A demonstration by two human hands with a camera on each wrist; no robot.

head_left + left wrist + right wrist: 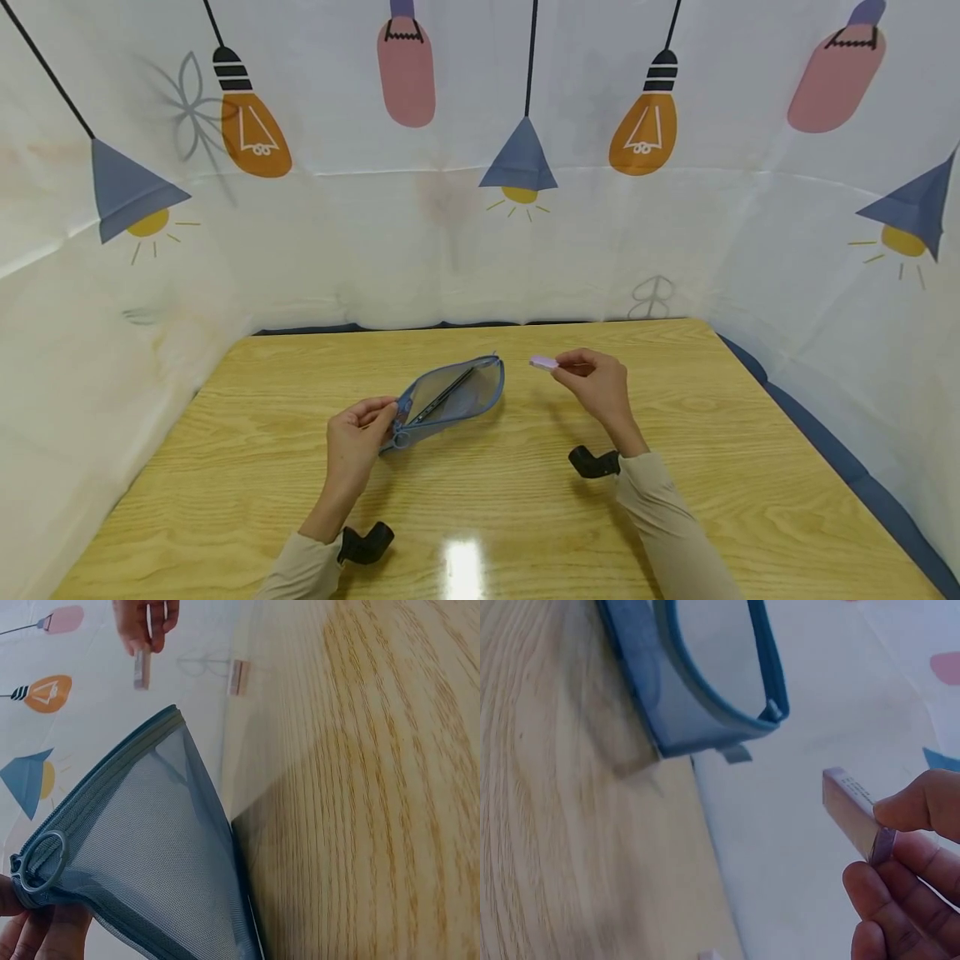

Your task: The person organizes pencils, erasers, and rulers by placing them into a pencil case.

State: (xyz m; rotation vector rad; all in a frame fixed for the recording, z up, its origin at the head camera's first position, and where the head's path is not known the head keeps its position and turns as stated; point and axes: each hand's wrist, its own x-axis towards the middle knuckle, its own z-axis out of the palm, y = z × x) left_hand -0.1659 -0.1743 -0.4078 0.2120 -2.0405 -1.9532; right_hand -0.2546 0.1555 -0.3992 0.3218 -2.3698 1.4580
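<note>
A blue mesh zip pouch [491, 398] is held up at its near left corner by my left hand [356, 437], thumb and fingers pinching the edge by the zip's ring pull [45, 861]. Its mouth gapes, and a dark pen [442, 396] lies slantwise inside. To the right, my right hand [600, 387] pinches one end of a small lilac eraser-like block [851, 810] between thumb and fingers. Fine print runs along the block's narrow side. The block is apart from the pouch, a short way off its far right end.
A second small pinkish block [238, 678] rests on the wooden table [480, 492], beyond the pouch in the left wrist view. Printed cloth [480, 250] hangs behind and at both sides of the table. Both wrists bear a black camera mount [367, 543].
</note>
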